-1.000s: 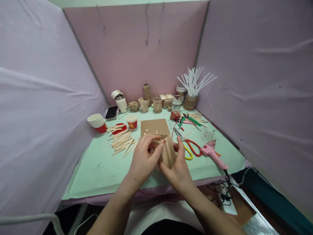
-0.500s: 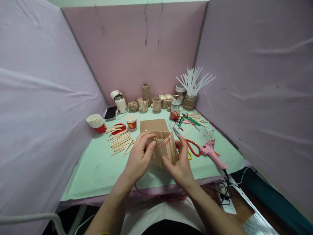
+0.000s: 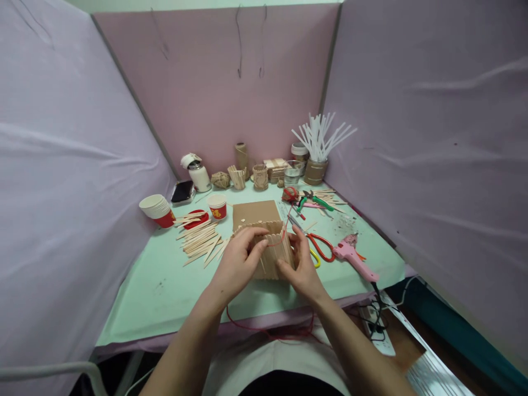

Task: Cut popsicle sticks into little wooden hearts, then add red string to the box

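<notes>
A box made of wooden craft sticks (image 3: 270, 263) stands upright at the front middle of the table, its open top facing up. My left hand (image 3: 239, 256) grips its left side near the rim, thumb on the front wall and fingers over the top edge. Around the right wall my right hand (image 3: 303, 269) is closed, thumb on the front and fingers at the side. Red string (image 3: 284, 234) crosses the front of the box just under the rim and runs up past its right corner. More red string (image 3: 264, 331) hangs over my lap. My fingertips inside the box are hidden.
Brown cardboard (image 3: 256, 213) lies behind the box. Red-handled scissors (image 3: 322, 247), a pink glue gun (image 3: 355, 258) and green-handled pliers (image 3: 315, 201) are to the right. Loose wooden sticks (image 3: 200, 242) and paper cups (image 3: 159, 210) sit left. Jars and twine line the back.
The box has turned slightly and sits more level, with both hands still on it. The string at its right corner now rises toward the ball. The whole view has shifted a little.
</notes>
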Tool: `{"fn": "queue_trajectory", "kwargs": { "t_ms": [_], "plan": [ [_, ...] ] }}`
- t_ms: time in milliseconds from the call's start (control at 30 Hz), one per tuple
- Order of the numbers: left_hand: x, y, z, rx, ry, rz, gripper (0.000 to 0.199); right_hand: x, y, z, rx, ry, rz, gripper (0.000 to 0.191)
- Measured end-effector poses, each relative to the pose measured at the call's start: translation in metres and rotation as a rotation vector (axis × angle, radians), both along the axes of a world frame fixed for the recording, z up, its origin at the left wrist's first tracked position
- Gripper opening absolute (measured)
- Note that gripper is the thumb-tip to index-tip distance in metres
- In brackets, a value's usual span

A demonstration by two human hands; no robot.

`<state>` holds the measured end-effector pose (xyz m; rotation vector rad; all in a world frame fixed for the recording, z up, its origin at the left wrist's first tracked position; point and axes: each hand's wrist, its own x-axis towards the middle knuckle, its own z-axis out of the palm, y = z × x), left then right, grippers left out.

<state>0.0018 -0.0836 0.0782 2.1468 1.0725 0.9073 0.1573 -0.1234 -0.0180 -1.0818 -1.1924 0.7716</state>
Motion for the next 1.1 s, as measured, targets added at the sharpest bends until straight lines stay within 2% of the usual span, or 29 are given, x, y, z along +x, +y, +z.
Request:
{"fn": "queue_trajectory", "kwargs": {
  "t_ms": [167, 333, 467, 567, 700, 800, 900, 967, 1100],
  "plan": [
    [0.013, 0.013, 0.004, 0.085, 0.062, 0.035, 0.020, 0.006, 0.025, -0.007, 0.057, 0.083, 0.087, 0.081],
    [0.012, 0.023, -0.005, 0.155, 0.145, 0.091, 0.018, 0.006, 0.049, -0.013, 0.050, 0.138, 0.201, 0.081],
    [0.011, 0.023, -0.013, 0.173, 0.173, 0.080, 0.018, 0.007, 0.051, -0.015, 0.021, 0.110, 0.229, 0.079],
    [0.015, 0.020, -0.016, 0.190, 0.201, 0.064, 0.017, 0.012, 0.042, -0.012, 0.002, 0.018, 0.190, 0.078],
    [0.018, 0.014, -0.017, 0.189, 0.218, 0.049, 0.017, 0.035, 0.016, -0.001, 0.004, -0.347, -0.010, 0.072],
    [0.018, 0.011, -0.017, 0.149, 0.226, 0.041, 0.016, 0.070, -0.009, -0.002, 0.054, -0.676, -0.314, 0.051],
    [0.018, 0.009, -0.018, 0.115, 0.263, 0.062, 0.017, 0.111, -0.033, -0.014, -0.090, -0.922, -0.610, 0.042],
    [0.020, 0.007, -0.018, 0.129, 0.277, 0.079, 0.018, 0.130, -0.044, -0.023, -0.224, -1.064, -0.698, 0.046],
    [0.025, 0.005, -0.020, 0.154, 0.296, 0.090, 0.018, 0.143, -0.048, -0.033, -0.421, -1.199, -0.716, 0.044]
  ]
}}
